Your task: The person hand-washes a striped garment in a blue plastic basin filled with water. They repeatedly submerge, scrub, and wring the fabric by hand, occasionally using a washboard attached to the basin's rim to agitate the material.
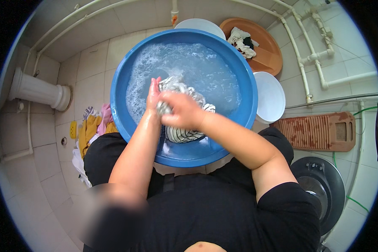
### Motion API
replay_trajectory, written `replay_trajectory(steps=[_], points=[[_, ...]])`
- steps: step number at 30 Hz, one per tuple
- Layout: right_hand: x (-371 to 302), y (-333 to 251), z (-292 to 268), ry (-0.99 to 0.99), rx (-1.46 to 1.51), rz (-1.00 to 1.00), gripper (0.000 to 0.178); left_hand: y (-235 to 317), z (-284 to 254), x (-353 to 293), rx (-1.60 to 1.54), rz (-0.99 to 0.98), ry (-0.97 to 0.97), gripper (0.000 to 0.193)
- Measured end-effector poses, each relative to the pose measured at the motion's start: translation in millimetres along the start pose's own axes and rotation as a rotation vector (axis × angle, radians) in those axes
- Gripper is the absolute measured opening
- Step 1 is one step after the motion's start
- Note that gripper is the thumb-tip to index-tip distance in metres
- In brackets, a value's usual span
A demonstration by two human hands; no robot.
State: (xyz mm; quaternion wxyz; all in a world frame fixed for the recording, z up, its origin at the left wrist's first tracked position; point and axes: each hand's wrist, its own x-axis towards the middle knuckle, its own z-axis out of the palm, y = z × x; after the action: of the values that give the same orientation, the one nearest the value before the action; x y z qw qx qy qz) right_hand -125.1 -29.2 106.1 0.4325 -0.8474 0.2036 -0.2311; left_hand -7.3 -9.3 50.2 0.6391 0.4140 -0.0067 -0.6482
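Note:
A wide blue basin [121, 90] of sudsy water [197, 63] stands in front of me. A wet black-and-white striped garment [185, 134] is bunched over the basin's near part, partly in the water. My right hand [182, 111] is closed around a wad of this garment and presses it toward the other palm. Upright beside it is my left hand [153, 94], its fingers stretched out and its palm against the cloth. The right hand hides part of the left palm and the contact between them.
Mixed clothes [92, 126] lie on the floor at left, near a yellow brush-like item [73, 129]. A brown tub [266, 52] with cloths, a white bucket [269, 96], a brown washboard [315, 131] and a dark round basin [336, 189] stand at right. White pipes [302, 75] run along the walls.

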Motion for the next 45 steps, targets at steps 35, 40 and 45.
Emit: replay_trajectory(steps=[35,40,45], points=[[-37.8,145.6,-61.0,0.036,-0.362,0.927,0.057,-25.1,-1.7,0.4,0.801,0.260,0.086,0.079],[-24.8,149.3,-37.9,0.171,-0.629,0.486,0.053,-25.1,-12.2,13.3,0.401,0.239,0.046,0.074],[4.5,58.4,-18.7,0.127,-0.020,0.038,0.033,-4.5,11.6,-7.1,-0.056,0.007,-0.002,0.063]])
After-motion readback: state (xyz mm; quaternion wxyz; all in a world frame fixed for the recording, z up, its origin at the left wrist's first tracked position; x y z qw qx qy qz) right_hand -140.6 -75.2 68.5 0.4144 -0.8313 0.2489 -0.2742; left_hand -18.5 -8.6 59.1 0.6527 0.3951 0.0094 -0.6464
